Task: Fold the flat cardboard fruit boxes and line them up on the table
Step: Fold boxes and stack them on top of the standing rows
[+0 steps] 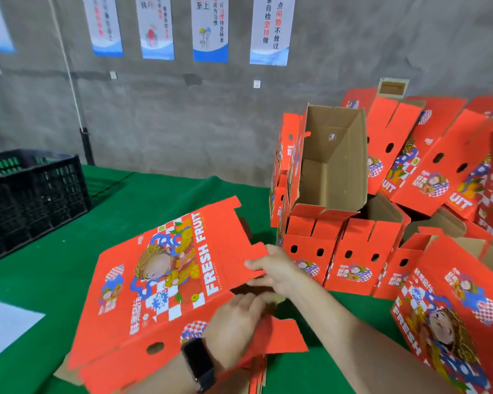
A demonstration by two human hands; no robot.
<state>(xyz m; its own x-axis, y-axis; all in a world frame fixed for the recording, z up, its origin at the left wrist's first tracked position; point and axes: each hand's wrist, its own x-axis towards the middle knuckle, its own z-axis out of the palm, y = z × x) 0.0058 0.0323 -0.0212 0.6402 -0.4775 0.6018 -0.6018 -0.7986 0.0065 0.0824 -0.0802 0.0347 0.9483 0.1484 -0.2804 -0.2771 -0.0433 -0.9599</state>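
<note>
Closest to us, the left hand (234, 322), with a black watch (198, 362) on its wrist, has its fingers curled over the right edge of the flat box (160, 280), right where a flap juts out. Just beyond it the right hand (271, 268) pinches a red tab on the same edge, thumb on top and fingers underneath. The flat box lies printed side up at a slant on the green tabletop (125, 200), its near corner hanging over the front edge. More flat cardboard edges peek out below it.

At the near left edge there's a white sheet (3, 325). At the near right a big printed box (453, 308) crowds in close to the right arm.

Past the hands, bare green runs left and back, and that's the open room. The right side is packed with folded boxes (342, 251) standing touching in a row. An open box (333, 160) sits on top of them, and more lean behind.

Far left, a black crate (32, 194) stands on the tabletop. Posters (271, 29) hang on the grey wall (182, 109).
</note>
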